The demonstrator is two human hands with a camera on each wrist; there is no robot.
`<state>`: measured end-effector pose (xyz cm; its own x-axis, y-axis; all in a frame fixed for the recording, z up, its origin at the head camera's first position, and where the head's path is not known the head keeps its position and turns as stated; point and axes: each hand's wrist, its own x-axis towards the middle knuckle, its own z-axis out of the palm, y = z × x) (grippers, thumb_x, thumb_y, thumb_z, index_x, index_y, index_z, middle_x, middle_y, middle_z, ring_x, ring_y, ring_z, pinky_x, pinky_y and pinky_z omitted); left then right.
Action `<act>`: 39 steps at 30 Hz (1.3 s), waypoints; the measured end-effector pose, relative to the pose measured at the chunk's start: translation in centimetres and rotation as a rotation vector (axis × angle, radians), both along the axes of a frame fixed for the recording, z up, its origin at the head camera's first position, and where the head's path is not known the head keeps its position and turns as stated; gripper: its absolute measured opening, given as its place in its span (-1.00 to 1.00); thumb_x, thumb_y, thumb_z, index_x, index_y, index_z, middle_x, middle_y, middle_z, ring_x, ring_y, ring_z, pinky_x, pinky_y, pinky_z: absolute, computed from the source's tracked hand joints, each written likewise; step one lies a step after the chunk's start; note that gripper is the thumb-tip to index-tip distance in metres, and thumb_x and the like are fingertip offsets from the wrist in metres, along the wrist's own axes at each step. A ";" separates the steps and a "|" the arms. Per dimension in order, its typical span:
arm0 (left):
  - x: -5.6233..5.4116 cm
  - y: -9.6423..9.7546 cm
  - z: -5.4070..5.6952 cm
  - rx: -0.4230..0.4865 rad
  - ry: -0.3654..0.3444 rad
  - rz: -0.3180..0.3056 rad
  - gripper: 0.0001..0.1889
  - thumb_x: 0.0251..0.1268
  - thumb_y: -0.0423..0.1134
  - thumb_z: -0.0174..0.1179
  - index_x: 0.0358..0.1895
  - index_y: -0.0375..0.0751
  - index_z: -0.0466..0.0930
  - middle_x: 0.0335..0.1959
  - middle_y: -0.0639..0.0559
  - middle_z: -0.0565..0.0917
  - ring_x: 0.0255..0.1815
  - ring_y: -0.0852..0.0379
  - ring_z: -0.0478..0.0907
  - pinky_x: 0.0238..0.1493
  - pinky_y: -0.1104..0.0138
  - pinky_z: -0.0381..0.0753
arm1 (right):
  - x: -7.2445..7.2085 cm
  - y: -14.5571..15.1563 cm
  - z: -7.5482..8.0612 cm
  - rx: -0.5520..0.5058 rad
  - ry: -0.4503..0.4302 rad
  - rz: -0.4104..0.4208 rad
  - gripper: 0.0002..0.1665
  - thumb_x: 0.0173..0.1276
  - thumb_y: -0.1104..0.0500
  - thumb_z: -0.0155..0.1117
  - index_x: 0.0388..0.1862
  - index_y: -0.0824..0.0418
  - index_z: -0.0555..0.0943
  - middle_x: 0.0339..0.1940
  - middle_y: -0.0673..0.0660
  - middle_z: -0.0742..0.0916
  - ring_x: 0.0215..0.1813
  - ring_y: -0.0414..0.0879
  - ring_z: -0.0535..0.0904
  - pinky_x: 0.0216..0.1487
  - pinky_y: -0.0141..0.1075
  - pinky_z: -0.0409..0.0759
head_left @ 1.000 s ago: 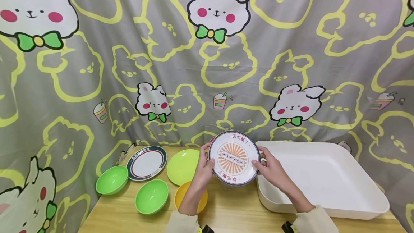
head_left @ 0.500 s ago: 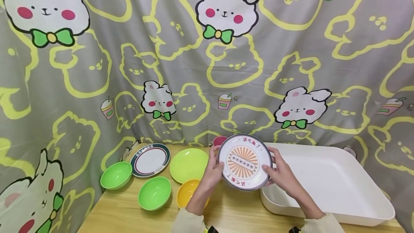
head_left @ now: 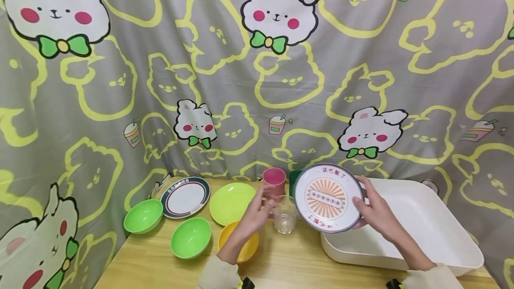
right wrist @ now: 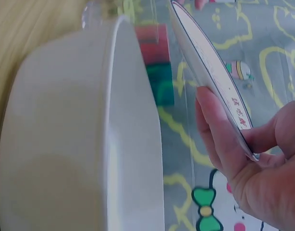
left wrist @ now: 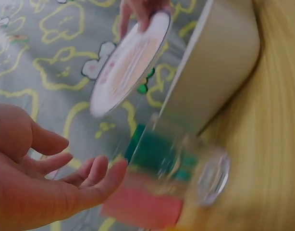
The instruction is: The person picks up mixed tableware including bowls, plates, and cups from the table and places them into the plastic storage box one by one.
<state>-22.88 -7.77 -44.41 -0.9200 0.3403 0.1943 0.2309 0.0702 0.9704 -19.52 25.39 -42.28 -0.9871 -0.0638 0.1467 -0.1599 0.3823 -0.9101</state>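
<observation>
We see the sunburst plate (head_left: 325, 197) right of centre in the lower half of the head view, raised and tilted so its printed face shows. The right hand (head_left: 375, 208) alone holds it, pinching the right edge with the thumb on the face and the fingers behind. The left hand (head_left: 257, 211) holds nothing; its fingers are parted and slightly bent near the glass (head_left: 286, 222), and we cannot tell whether a fingertip touches it.

The bin (head_left: 409, 217) fills the lower right, and the plate overlaps its left end in our view. The pink cup (head_left: 274, 179) stands behind the glass, with the green cup (head_left: 294, 177) partly hidden by the plate. Further left lie the lime plate (head_left: 230, 204) and the orange bowl (head_left: 249, 251).

We judge the step in hand to be one-handed handling of the plate beside the bin. The next move, we think, calls for a firm pinch, since the weight hangs from one edge, and for keeping the plate's lower edge clear of the glass and the bin's wall.
</observation>
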 end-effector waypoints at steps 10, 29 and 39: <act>-2.8 -4.8 2.1 -0.324 0.280 0.166 -0.71 0.63 -0.36 -0.03 0.26 -0.35 0.48 0.16 -0.32 0.61 0.14 -0.28 0.60 0.15 -0.10 0.61 | 1.3 5.6 0.3 0.226 0.111 -0.133 -0.33 0.65 0.31 -0.09 0.62 0.39 -0.01 0.10 0.62 0.48 -0.52 -0.11 0.67 -0.62 -0.15 0.70; -6.8 -12.6 0.6 -0.649 0.353 0.344 -0.55 0.70 -0.14 -0.11 0.32 -0.45 0.48 0.24 -0.41 0.55 0.26 -0.38 0.48 0.31 -0.20 0.43 | 2.6 14.5 -1.7 0.647 0.252 -0.386 -0.50 0.48 0.34 0.17 0.35 0.42 0.38 -0.07 0.57 0.64 -0.52 0.03 0.61 -0.58 -0.19 0.46; -9.1 -17.2 0.9 -0.724 0.204 0.345 -0.48 0.70 -0.16 -0.15 0.40 -0.58 0.30 0.32 -0.58 0.41 0.29 -0.50 0.40 0.30 -0.28 0.40 | 2.8 17.5 -2.5 0.768 0.152 -0.410 -0.51 0.46 0.37 0.17 0.32 0.40 0.34 -0.06 0.67 0.59 -0.21 0.61 0.53 -0.43 0.26 0.42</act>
